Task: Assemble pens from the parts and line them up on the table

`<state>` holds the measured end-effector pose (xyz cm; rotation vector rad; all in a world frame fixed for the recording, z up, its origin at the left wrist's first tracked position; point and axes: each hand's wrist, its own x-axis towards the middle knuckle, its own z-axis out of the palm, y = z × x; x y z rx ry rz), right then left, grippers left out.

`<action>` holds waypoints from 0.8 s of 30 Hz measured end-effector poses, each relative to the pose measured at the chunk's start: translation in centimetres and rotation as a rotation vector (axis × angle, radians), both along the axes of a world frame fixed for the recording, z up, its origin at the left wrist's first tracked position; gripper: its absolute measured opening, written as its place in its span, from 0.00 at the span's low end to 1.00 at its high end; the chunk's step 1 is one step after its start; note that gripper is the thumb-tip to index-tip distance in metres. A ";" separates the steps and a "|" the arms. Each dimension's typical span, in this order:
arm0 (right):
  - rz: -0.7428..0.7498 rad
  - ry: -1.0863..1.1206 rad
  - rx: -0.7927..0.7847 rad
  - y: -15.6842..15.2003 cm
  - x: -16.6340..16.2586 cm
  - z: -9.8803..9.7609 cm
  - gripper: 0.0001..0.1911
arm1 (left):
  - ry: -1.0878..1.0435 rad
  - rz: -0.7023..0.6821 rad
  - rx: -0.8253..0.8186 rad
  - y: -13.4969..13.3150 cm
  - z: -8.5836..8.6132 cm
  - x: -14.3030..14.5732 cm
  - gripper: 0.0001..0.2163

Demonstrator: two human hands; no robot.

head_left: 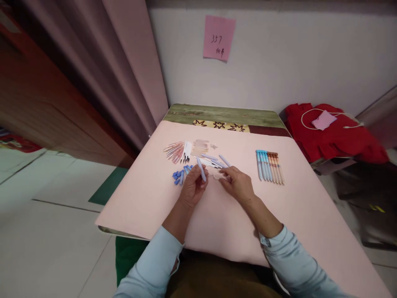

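My left hand (192, 188) is closed around a light blue pen barrel (201, 169), held upright above the pink table cover (217, 215). My right hand (237, 183) rests on the cover with its fingers pinched on a small pale part (217, 175) that I cannot make out. Just beyond my hands lie loose blue barrels and white refills (214, 160). Small blue caps (178, 176) sit left of my left hand. A row of finished blue and orange pens (269, 165) lies to the right.
Pink barrels and black-tipped refills (178, 151) lie at the far left of the parts. A pink note (218, 38) hangs on the wall. A red cloth (328, 132) with a white cable lies right of the table. Curtains hang at left.
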<state>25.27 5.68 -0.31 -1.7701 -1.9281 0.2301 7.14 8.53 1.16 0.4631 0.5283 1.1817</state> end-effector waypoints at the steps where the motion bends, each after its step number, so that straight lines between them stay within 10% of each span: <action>1: 0.021 -0.009 0.014 0.0 0.0 -0.1 0.11 | 0.001 0.002 -0.010 0.0 0.0 0.0 0.14; 11: 0.135 -0.105 0.035 0.0 0.2 -0.3 0.09 | 0.069 -0.051 -0.094 -1.5 -0.1 0.7 0.14; 18: 0.150 -0.171 0.021 -0.1 0.0 0.1 0.12 | 0.434 -0.133 0.205 -2.3 -0.9 1.5 0.15; 24: 0.184 -0.219 0.047 0.0 -0.2 0.3 0.12 | 0.918 0.154 0.539 -3.0 -1.5 1.7 0.18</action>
